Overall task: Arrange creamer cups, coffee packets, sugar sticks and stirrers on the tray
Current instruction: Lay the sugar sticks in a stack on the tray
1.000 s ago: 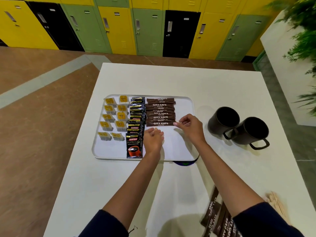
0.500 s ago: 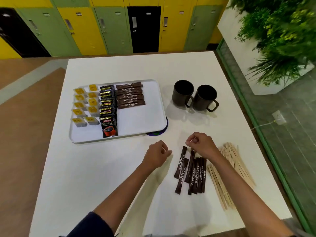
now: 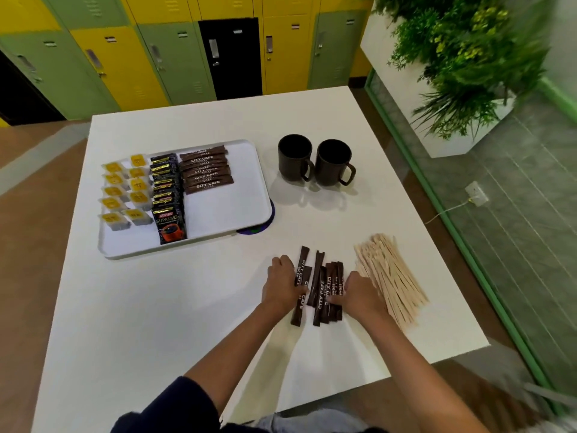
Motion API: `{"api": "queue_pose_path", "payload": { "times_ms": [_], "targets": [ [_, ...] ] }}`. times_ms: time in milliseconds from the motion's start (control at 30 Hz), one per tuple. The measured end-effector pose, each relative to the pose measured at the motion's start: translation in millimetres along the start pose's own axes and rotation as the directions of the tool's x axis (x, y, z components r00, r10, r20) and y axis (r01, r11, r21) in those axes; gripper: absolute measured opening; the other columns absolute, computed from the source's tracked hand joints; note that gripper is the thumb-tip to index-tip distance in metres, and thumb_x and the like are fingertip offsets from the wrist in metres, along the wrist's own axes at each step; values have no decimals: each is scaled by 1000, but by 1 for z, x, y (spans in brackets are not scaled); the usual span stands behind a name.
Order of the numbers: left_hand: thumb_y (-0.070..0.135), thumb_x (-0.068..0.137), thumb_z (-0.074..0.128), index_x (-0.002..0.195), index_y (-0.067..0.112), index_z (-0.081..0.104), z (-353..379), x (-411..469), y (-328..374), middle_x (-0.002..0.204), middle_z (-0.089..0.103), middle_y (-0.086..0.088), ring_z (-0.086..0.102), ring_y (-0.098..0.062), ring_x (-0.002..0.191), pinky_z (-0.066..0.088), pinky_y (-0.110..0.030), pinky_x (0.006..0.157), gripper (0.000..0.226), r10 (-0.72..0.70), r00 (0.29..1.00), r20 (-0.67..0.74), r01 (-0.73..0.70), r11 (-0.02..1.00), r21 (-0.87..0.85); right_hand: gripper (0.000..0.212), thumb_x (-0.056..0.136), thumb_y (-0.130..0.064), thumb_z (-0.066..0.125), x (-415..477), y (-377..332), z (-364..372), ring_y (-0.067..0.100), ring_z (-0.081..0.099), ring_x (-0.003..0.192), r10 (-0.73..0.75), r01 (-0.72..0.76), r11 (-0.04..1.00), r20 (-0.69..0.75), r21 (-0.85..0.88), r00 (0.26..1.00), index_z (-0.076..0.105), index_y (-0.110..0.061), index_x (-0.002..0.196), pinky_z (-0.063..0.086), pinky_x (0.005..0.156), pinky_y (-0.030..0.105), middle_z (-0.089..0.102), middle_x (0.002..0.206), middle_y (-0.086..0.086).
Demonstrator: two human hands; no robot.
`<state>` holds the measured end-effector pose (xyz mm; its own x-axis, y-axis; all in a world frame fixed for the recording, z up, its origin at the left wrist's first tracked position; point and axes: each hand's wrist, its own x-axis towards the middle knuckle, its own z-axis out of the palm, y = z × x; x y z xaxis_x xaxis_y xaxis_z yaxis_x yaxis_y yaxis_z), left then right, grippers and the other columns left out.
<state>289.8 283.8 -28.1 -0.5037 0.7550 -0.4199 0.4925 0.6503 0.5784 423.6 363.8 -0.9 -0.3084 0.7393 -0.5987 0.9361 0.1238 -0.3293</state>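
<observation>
A white tray (image 3: 237,210) lies at the table's left. It holds two columns of yellow-lidded creamer cups (image 3: 126,189), a column of black coffee packets (image 3: 167,195) and a stack of brown sugar sticks (image 3: 206,173). Several loose sugar sticks (image 3: 321,285) lie on the table near the front. My left hand (image 3: 282,284) presses on their left side and my right hand (image 3: 356,292) on their right, fingers touching the sticks from both sides. A pile of wooden stirrers (image 3: 390,276) lies just right of my right hand.
Two black mugs (image 3: 315,160) stand right of the tray. A dark round coaster (image 3: 259,228) pokes out from under the tray's near right corner. The table's right edge (image 3: 437,245) borders a green-framed glass wall and a planter.
My hands left the tray and came down to the loose sugar sticks. They now close in on the sticks from both sides. The view swung right and down.
</observation>
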Motion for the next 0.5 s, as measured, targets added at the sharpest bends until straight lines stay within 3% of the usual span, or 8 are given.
{"api": "queue_pose_path", "payload": {
  "times_ms": [100, 233, 300, 400, 467, 500],
  "targets": [
    [16, 82, 70, 113, 0, 42, 2, -1, -1, 117, 49, -17, 51, -30, 107, 47, -40, 87, 45, -24, 1000, 9, 24, 999, -42, 53, 77, -32, 77, -4, 2, 13, 22, 55, 87, -11, 15, 996, -46, 90, 999, 45, -5, 110, 40, 65, 30, 54, 97, 7],
    [12, 81, 67, 111, -1, 44, 3, -1, -4, 112, 55, -20, 56, -32, 103, 46, -39, 81, 40, -83, 996, 36, 86, 994, -68, 51, 77, -26, 77, -5, -1, 19, 22, 54, 87, -14, 28, 984, -82, 176, 997, 45, -3, 110, 34, 55, 27, 58, 108, 12],
    [12, 81, 67, 110, -1, 45, 2, -1, -4, 110, 57, -19, 59, -33, 100, 47, -38, 79, 38, -128, 990, 55, 132, 988, -75, 52, 76, -26, 78, -5, -3, 17, 21, 53, 87, -9, 24, 981, -80, 192, 997, 46, -2, 109, 34, 58, 28, 58, 105, 11],
    [13, 82, 64, 94, 3, 51, -1, -1, -5, 101, 57, -17, 61, -34, 99, 48, -36, 76, 21, -173, 979, 105, 177, 984, -27, 35, 75, -24, 79, -5, -5, 13, 17, 51, 79, 3, 7, 979, -47, 206, 999, 49, -8, 83, 35, 53, 25, 53, 80, 0],
    [9, 82, 61, 81, 7, 48, -4, -1, -4, 94, 53, -14, 62, -34, 98, 47, -33, 71, 13, -189, 973, 132, 189, 982, 12, 38, 76, -21, 78, -6, -9, 9, 16, 52, 75, -1, 6, 974, -23, 225, 1000, 42, -16, 64, 35, 52, 21, 46, 65, -5],
    [7, 83, 58, 85, 6, 49, -5, -1, -4, 96, 51, -14, 61, -34, 100, 45, -33, 71, 10, -197, 970, 143, 195, 980, 29, 40, 77, -19, 78, -5, -10, 8, 17, 53, 73, -3, 6, 972, -12, 235, 1000, 41, -18, 60, 37, 53, 23, 46, 63, -5]
  ]
}}
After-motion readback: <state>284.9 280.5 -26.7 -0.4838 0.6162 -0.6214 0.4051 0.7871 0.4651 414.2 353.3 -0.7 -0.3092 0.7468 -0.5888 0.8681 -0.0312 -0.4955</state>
